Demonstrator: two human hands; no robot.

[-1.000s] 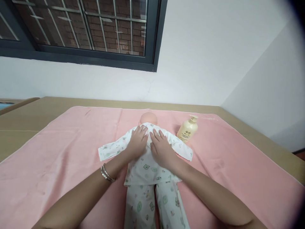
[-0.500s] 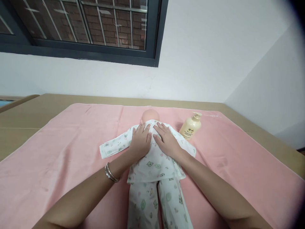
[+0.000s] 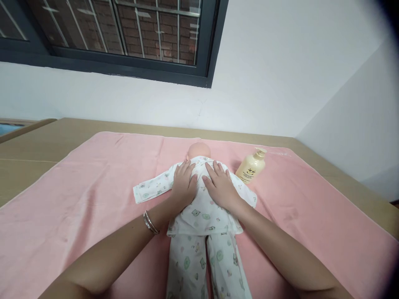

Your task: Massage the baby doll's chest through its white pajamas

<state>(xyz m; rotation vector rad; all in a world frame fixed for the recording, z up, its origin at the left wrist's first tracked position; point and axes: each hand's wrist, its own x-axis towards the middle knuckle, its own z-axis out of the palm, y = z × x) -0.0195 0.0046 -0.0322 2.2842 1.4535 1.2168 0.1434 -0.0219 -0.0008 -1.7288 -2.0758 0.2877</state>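
Head view, nearest us, shows our two forearms reaching forward over the doll's (image 3: pixel 199 216) printed trouser legs, with silver bangles (image 3: pixel 151 222) on our left wrist. Just ahead, our left hand (image 3: pixel 183 185) lies flat and open on the doll's upper back, fingers spread, gripping nothing. Our right hand (image 3: pixel 220 187) rests just beside it, also flat and open, palm down on the white printed top, holding nothing. The doll lies stretched out on a pink towel (image 3: pixel 77 195), its sleeves spread out to either side of our hands. Beyond our fingertips is the doll's bare head. Farther off, to the right of our right hand, a cream pump bottle (image 3: pixel 251 169) lies tilted on the towel. Past that runs the tan table (image 3: pixel 46 141), then the white wall and a dark-framed window (image 3: pixel 124 37).
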